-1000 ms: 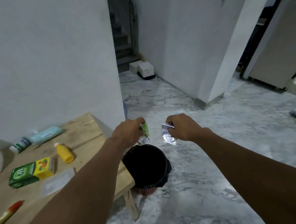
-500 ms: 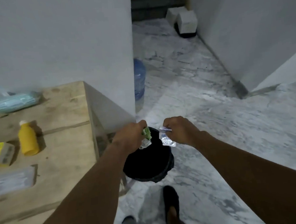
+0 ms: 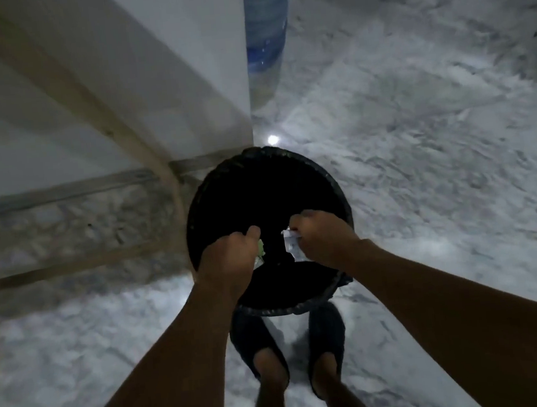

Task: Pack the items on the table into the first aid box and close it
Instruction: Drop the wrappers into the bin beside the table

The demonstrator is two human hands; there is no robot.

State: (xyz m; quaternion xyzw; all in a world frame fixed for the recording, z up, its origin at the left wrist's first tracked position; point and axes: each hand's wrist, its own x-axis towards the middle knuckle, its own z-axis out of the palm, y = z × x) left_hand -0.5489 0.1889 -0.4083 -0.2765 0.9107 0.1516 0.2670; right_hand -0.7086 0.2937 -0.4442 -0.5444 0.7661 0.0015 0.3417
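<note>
I look straight down into a round black bin (image 3: pixel 258 178) on the floor. Over its near half, my left hand (image 3: pixel 230 259) grips a small green and silver wrapper piece (image 3: pixel 260 251), mostly hidden by the fingers. My right hand (image 3: pixel 316 238) pinches a crumpled silver and white wrapper piece (image 3: pixel 290 245). The two hands are a short gap apart above the bin's dark inside. The first aid box and the table's items are out of view.
Wooden table legs and crossbars (image 3: pixel 63 193) stand to the left of the bin, against the white wall (image 3: pixel 165 65). A blue water bottle (image 3: pixel 264 33) stands behind the wall corner. My two feet in dark slippers (image 3: pixel 290 342) stand just before the bin on the marble floor.
My view has tilted down from the table and room to straight over the bin. Both hands, still holding the wrapper pieces, are now above the bin's opening.
</note>
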